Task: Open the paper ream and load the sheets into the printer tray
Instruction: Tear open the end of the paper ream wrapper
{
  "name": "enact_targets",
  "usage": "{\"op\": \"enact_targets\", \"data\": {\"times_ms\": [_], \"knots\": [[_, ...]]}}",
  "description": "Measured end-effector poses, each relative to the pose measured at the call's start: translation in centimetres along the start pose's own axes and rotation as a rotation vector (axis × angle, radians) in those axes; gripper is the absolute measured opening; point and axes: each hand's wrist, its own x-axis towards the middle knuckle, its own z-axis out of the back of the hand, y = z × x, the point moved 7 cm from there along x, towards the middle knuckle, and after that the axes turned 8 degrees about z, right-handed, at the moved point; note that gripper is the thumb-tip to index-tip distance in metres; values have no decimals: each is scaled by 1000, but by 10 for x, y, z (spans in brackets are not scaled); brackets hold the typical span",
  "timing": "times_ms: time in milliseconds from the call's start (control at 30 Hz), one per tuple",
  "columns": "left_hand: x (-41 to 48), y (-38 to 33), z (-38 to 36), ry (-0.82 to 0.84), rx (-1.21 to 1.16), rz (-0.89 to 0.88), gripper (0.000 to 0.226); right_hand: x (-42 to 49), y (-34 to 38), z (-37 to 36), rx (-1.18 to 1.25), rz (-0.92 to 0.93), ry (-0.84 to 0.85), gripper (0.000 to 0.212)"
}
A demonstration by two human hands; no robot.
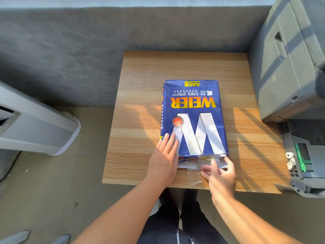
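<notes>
A blue paper ream (192, 110) with a white W and yellow lettering lies flat on a small wooden table (140, 106), its near end torn so that white sheets (190, 166) show. My left hand (163, 159) rests flat on the ream's near left corner, fingers spread. My right hand (219, 173) sits at the torn near end, fingers curled around the loose wrapper flap. A grey printer (288, 64) stands to the right, and its pulled-out tray (302, 164) with green guides juts out below it.
A scrap of clear tape (194, 182) lies on the table near its front edge. A grey-white appliance (35, 124) stands on the floor at the left. A grey wall runs behind the table. My legs are below the table's near edge.
</notes>
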Motion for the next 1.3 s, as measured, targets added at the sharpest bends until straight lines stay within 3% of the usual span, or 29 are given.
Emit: {"op": "enact_targets", "data": {"times_ms": [267, 400, 500, 567, 633, 767, 833, 1033, 1200, 1300], "knots": [[-3, 1, 2, 8, 7, -8, 51, 23, 19, 18, -148, 253, -180, 6], [-3, 1, 2, 13, 20, 3, 51, 37, 16, 28, -233, 198, -238, 16], [-3, 1, 2, 21, 38, 13, 52, 34, 32, 27, -498, 375, -148, 17], [-3, 0, 2, 26, 39, 16, 52, 33, 38, 27, -531, 441, -126, 16], [-3, -1, 2, 33, 33, 13, 52, 36, 35, 27, -456, 378, -135, 13], [-2, -1, 2, 40, 19, 25, 55, 44, 18, 25, -54, 9, -140, 7], [-1, -1, 3, 45, 23, 27, 57, 47, 13, 25, 19, -76, -107, 6], [1, 1, 3, 58, -3, 17, 55, 51, 3, 27, 280, -200, 45, 11], [0, 1, 7, 65, -6, 18, 59, 39, 0, 32, 295, -183, 129, 10], [0, -1, 8, 74, 29, 19, 61, 40, 0, 33, 226, -153, 119, 23]]}}
